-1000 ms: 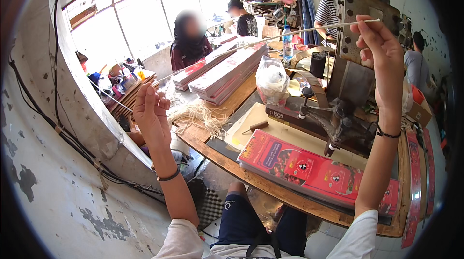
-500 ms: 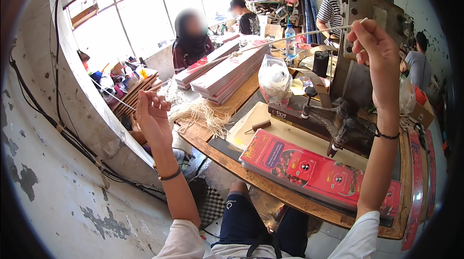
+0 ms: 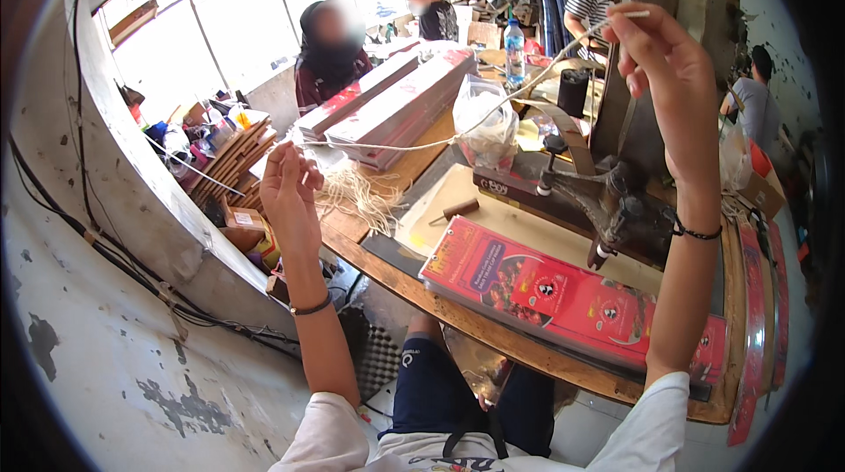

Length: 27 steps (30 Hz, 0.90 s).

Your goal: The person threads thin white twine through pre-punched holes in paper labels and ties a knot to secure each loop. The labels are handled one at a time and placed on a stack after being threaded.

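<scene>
A thin off-white cord [image 3: 509, 100] runs between my raised hands, sagging a little, with a small knot partway along. My left hand [image 3: 290, 199] pinches its left end above the table's left edge. Higher up on the right, my right hand [image 3: 664, 62] grips the other end between thumb and finger, and a short tail pokes out past the fingertips. Below the cord, a loose bundle of similar cords [image 3: 363, 197] lies on the wooden table [image 3: 387, 274]. A thick stack of red printed sheets [image 3: 563, 296] sits at the near edge, with a small wooden-handled tool [image 3: 456, 210] behind it.
A black metal machine [image 3: 612, 199] stands on the right beside a tall steel plate [image 3: 673, 10]. Behind are a plastic bag [image 3: 482, 129], a water bottle [image 3: 514, 54] and long stacked sheets [image 3: 409, 111]. A person [image 3: 330, 49] sits across the table; others are farther back.
My left hand has risen a little. The cord, nearly straight before, now hangs in a slack curve, and its knot is lower. The whole view has shifted slightly.
</scene>
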Each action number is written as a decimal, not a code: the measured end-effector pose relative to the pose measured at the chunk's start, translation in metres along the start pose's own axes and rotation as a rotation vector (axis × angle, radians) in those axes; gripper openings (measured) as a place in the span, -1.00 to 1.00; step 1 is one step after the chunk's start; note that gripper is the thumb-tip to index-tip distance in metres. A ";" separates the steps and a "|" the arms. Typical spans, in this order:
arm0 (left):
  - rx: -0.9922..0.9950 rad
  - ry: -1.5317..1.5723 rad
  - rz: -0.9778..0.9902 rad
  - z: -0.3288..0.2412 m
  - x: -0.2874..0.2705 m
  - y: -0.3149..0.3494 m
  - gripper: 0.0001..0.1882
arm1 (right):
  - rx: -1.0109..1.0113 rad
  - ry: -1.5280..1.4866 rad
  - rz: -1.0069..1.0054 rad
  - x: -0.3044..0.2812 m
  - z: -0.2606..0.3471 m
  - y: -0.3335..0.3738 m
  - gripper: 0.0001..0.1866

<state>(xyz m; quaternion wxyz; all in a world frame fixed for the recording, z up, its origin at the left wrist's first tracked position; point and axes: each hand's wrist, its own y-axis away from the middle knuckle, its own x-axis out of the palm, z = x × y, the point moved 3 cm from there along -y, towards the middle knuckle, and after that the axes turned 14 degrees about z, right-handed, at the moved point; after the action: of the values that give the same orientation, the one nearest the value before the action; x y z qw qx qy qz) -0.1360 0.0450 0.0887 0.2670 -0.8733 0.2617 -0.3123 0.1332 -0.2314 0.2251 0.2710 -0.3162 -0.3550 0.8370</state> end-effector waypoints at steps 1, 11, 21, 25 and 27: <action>0.019 -0.024 0.018 0.003 -0.004 0.000 -0.84 | -0.022 -0.011 0.014 0.000 -0.001 -0.001 -0.80; -0.029 0.061 -0.029 0.014 -0.011 -0.003 -0.68 | -0.042 -0.058 -0.106 -0.007 0.000 -0.006 -0.86; -0.097 -0.085 -0.059 0.035 -0.025 0.018 -0.50 | 0.050 0.094 -0.123 -0.024 0.026 0.004 -0.87; -0.075 -0.114 -0.055 0.033 -0.032 0.019 -0.48 | 0.054 0.078 -0.127 -0.024 0.029 0.006 -0.87; -0.069 -0.120 -0.058 0.030 -0.034 0.019 -0.48 | 0.047 0.100 -0.104 -0.026 0.028 0.007 -0.85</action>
<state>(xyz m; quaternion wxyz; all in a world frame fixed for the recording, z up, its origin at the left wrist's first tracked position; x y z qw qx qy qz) -0.1436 0.0617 0.0429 0.2426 -0.9064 0.2303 -0.2578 0.1283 -0.2650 0.2441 0.3387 -0.3322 -0.3372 0.8131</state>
